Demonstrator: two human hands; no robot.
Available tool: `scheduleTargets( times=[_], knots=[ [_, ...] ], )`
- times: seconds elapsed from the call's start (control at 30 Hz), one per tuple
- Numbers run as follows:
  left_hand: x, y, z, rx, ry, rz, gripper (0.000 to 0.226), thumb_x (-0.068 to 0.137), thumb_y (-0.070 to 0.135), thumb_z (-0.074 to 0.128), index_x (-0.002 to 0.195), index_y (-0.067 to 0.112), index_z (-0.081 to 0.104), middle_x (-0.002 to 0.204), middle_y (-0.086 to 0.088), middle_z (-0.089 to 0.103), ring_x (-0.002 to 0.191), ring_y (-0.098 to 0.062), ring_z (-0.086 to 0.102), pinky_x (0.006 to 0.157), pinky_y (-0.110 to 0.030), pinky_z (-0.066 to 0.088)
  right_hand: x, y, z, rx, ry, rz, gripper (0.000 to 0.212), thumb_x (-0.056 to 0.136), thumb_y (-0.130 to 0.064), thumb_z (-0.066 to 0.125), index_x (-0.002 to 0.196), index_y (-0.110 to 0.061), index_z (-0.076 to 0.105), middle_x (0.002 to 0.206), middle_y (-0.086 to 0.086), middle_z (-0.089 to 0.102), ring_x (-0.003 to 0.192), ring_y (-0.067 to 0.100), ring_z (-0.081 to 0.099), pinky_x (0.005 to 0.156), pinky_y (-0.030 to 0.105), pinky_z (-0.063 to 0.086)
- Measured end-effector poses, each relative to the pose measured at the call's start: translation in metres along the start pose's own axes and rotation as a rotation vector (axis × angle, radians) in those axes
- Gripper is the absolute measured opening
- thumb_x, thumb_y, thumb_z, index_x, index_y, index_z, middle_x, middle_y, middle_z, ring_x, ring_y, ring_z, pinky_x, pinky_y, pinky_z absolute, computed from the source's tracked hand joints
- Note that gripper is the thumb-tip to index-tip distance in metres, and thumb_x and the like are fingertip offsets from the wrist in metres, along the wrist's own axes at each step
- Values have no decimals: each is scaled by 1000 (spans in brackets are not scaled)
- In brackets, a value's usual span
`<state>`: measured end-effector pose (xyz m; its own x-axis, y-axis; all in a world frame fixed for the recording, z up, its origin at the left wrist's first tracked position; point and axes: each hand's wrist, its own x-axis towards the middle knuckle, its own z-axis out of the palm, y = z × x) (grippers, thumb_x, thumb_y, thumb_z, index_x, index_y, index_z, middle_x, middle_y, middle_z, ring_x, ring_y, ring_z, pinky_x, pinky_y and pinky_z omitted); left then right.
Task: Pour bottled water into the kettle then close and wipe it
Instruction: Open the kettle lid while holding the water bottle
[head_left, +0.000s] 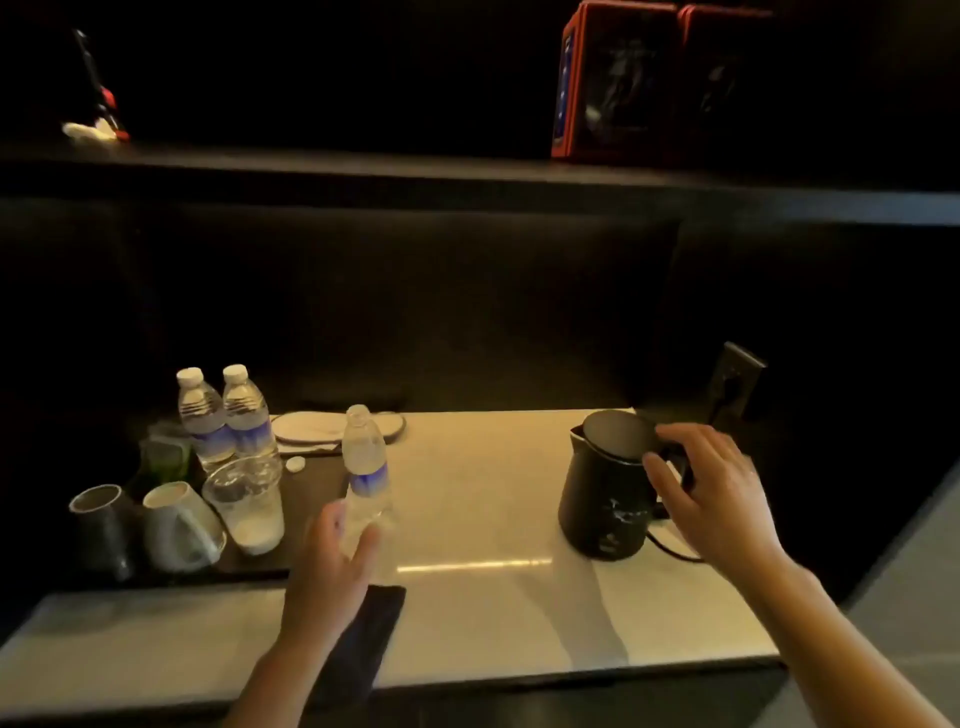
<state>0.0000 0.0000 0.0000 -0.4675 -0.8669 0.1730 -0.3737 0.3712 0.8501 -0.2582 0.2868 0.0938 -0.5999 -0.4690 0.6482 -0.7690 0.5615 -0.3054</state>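
A clear water bottle (365, 467) with a blue label stands uncapped on the pale counter (483, 597), left of centre. My left hand (332, 561) grips its base, thumb on one side and fingers on the other. A black electric kettle (602, 499) stands at the right with its lid (618, 434) tipped up and open. My right hand (711, 499) hovers with fingers spread just beside the kettle's handle, which it mostly hides. A dark folded cloth (376, 623) lies on the counter under my left wrist. A small white cap (295, 464) rests on the tray.
A dark tray (306, 499) at the left holds two capped bottles (223, 415), a clear plastic cup (249, 504) and two mugs (176, 525). A plate (311, 426) sits behind. The kettle's cord runs to a wall outlet (735, 382). A shelf (467, 171) with red boxes overhangs.
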Motion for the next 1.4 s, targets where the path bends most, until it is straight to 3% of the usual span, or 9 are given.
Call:
scheduleTargets(
  times=[0.17,0.37,0.5,0.7,0.87,1.07,1.2,1.3,1.4],
  knots=[
    [51,2,8,75,-15,-38,73,91,50,69,147,14,39,148,-15,53,130,-33,57,101,-50,52,35,7,42,-193,-214,94,73,84,-73,39,143,-30,37,146,-2,48,135,21,40,109,47,27],
    [89,2,15,109,54,-58,86,83,49,79,146,5,40,138,-19,59,122,-35,59,88,-32,38,53,26,79,-279,-371,178,95,76,-87,29,151,-28,28,159,0,32,143,23,30,110,52,24],
    [108,-8,26,-90,-18,-71,82,81,38,83,145,10,39,137,-16,58,118,-33,61,87,-37,50,50,32,92,-294,-422,172,92,79,-84,29,152,-28,28,160,-1,30,146,22,25,112,49,21],
    [120,-17,45,-250,-19,-142,81,78,36,87,141,18,39,137,-11,53,114,-23,53,90,-39,47,47,42,98,-248,-386,129,85,82,-82,31,150,-32,31,159,-5,31,146,19,22,114,47,15],
    [122,-16,69,-317,3,-155,78,78,37,86,139,20,40,139,-11,51,124,-30,52,96,-46,48,48,58,97,-173,-386,67,81,83,-81,33,150,-37,30,159,-8,30,146,16,21,115,42,10],
    [95,7,104,-367,59,-129,63,83,25,82,136,15,48,130,-2,51,118,-18,48,90,-31,40,42,86,90,148,-337,54,56,95,-64,34,143,-36,42,153,-10,38,138,2,25,111,31,10],
    [72,25,128,-356,92,-119,59,83,22,82,132,16,51,126,0,52,115,-16,49,79,-15,38,43,108,82,499,-203,297,42,102,-47,33,128,-25,57,125,-8,56,114,2,52,102,40,44],
    [54,36,148,-341,107,-106,59,83,21,83,132,16,52,127,1,53,117,-16,50,81,-12,38,46,119,82,687,-230,484,44,103,-46,29,113,-24,65,108,-8,65,99,-8,55,91,27,44],
    [37,50,168,-328,132,-119,56,83,20,83,130,17,52,122,5,53,110,-13,51,79,-9,39,50,136,93,822,-342,668,53,101,-52,29,109,-17,69,108,3,69,107,9,58,91,29,35]
  ],
)
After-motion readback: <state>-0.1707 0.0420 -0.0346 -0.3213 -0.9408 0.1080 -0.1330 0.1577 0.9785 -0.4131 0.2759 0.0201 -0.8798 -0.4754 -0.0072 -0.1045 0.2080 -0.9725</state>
